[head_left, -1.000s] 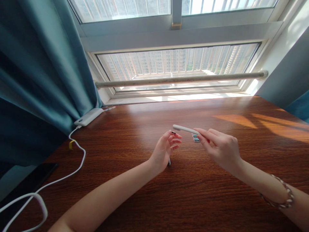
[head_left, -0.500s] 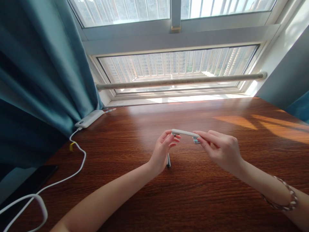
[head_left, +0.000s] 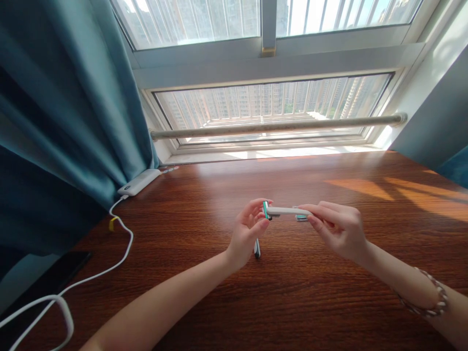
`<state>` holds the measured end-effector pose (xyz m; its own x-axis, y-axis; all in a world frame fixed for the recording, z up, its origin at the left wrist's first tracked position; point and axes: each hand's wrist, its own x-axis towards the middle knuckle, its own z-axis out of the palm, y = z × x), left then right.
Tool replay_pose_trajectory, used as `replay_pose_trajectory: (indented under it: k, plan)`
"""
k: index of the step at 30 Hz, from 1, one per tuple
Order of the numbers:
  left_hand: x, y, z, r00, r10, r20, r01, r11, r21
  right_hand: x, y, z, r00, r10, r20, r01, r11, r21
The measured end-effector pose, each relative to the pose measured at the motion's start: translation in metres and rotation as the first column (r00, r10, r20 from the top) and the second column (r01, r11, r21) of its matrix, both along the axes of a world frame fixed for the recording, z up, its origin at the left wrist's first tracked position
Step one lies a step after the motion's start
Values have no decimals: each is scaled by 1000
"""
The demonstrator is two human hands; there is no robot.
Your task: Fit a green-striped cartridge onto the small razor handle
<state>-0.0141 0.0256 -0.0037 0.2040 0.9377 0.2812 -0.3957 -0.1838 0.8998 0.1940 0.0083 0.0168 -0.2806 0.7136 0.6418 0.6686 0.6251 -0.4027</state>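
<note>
handle [head_left: 287,211] between left hand [head_left: 245,236] and right hand [head_left: 340,228], before window [head_left: 274,100]

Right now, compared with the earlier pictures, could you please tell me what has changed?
The tip of the white handle, in the right hand, has come down to meet the blade head in the left hand; whether it is locked on, I cannot tell. The head's green edge now shows. The power bank stayed put.
</note>
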Motion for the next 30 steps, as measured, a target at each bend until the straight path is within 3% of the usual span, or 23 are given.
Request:
replay_pose_trajectory:
  k: [4,14,30]
  plan:
    - [-1,0,1,1000,-13,0,13,999,40,1,1,-3,998,-18,-52,20,999,46]
    - [-2,1,-1,996,42,-81,-38,998,48,-2,0,-5,1000,6,27,-8,997,78]
    - [-3,-1,6,983,13,-181,5,995,96,-4,3,-5,982,-178,57,177,984,8]
